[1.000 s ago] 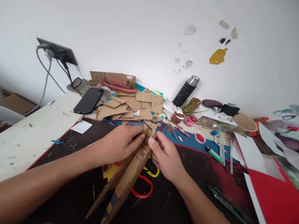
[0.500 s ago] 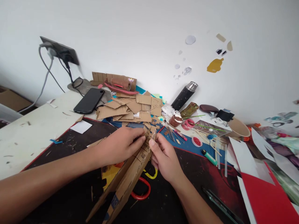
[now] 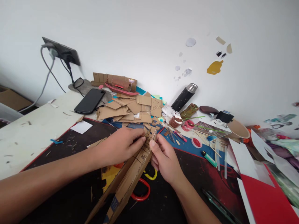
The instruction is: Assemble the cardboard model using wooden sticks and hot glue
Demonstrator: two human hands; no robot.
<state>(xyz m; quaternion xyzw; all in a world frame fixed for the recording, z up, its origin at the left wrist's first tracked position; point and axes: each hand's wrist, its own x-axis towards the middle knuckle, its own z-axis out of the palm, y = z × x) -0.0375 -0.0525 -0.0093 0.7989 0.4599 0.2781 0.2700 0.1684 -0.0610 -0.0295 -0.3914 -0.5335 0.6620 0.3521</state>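
Cardboard frame (image 3: 130, 179), its two long sides meeting at a narrow far end, lies between a worker's bare hands above a dark mat (image 3: 168, 199). The right hand (image 3: 164, 157) grasps the far end from its outer side, thumb pressed flat near the edge, while the left hand (image 3: 127, 141) grips the other side of that end, thumb and fingers drawn together. From both hands the sides slant back toward the camera, one marked with printed characters and a blue patch. Just below the right hand, a red loop handle (image 3: 148, 189) and a yellow loop handle (image 3: 153, 176) show beside the frame. Beyond the left hand sits a heap of cardboard scraps (image 3: 134, 106) with a small red boat (image 3: 122, 90) behind it; to that hand's far left are a black phone (image 3: 90, 101) and a white paper square (image 3: 81, 127). Beyond the right hand, a black flask (image 3: 183, 98) leans at the wall near a brown jar (image 3: 175, 121), and a green marker (image 3: 209, 158) lies to the hand's right.
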